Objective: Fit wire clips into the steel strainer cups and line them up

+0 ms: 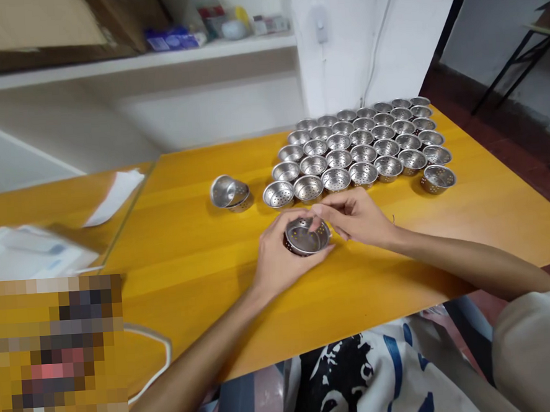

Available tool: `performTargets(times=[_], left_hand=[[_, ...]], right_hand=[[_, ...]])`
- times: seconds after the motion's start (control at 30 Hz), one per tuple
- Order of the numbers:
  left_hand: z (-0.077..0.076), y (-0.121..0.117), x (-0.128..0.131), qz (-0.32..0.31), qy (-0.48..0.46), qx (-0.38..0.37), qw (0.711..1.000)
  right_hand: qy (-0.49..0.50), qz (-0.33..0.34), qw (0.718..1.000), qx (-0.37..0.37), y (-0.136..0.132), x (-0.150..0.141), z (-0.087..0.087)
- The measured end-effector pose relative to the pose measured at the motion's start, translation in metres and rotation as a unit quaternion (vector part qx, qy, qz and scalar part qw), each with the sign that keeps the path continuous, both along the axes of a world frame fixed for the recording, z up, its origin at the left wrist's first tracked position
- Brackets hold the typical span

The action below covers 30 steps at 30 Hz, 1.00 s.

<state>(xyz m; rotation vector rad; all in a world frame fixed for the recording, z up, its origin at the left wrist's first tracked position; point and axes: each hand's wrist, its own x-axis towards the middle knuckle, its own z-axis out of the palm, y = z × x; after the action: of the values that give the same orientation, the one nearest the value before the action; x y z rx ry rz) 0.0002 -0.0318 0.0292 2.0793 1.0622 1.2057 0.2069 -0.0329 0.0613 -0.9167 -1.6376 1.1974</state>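
My left hand (pixel 282 249) is wrapped round a small perforated metal strainer cup (pixel 307 236), holding it just over the table with its mouth facing up. At the cup's far right rim, my right hand (pixel 354 216) has its fingers pinched together, partly over the opening. Whatever may be between those fingertips is hidden. To the left, two more metal cups (pixel 230 193) rest together, one tilted on the other. Beyond my hands stand several like cups (pixel 336 178) in close rows, mouths up. A single cup (pixel 438 178) sits at the near right corner of the rows.
The yellow table (pixel 194 254) meets a white wall at the back. White papers (pixel 30 252) and a white cable (pixel 165 343) lie at the left. A pixelated patch hides part of the lower left. Above, a shelf (pixel 228 50) bears a blue packet (pixel 174 39) and other items.
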Motion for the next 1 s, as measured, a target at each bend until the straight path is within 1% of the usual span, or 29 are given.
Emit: performTargets(times=[0.07,0.1,0.2,0.33,0.53,0.87,1.0], left_hand=[[0.002,0.004,-0.003,-0.006,-0.028,-0.051,0.998],[0.003,0.005,-0.004,-0.011,-0.041,-0.074,0.996],[0.006,0.009,-0.007,-0.024,-0.069,-0.12,0.99],[0.006,0.009,-0.007,-0.028,-0.079,-0.146,0.986],[0.003,0.007,-0.003,-0.04,-0.079,-0.167,0.982],[-0.003,0.009,-0.004,-0.031,-0.06,-0.149,0.987],[-0.005,0.01,-0.005,-0.028,-0.055,-0.145,0.988]], right_hand=[[0.012,0.067,0.997,-0.034,0.004,0.003,0.001],[0.02,0.09,0.995,-0.046,0.006,0.003,0.0],[0.055,0.115,0.99,-0.057,0.011,0.001,-0.008],[0.078,0.109,0.989,-0.061,0.013,-0.005,-0.018],[0.051,0.099,0.989,-0.096,0.008,-0.006,-0.016],[0.034,0.076,0.989,-0.126,0.008,-0.01,-0.017],[0.035,0.079,0.987,-0.136,0.008,-0.01,-0.019]])
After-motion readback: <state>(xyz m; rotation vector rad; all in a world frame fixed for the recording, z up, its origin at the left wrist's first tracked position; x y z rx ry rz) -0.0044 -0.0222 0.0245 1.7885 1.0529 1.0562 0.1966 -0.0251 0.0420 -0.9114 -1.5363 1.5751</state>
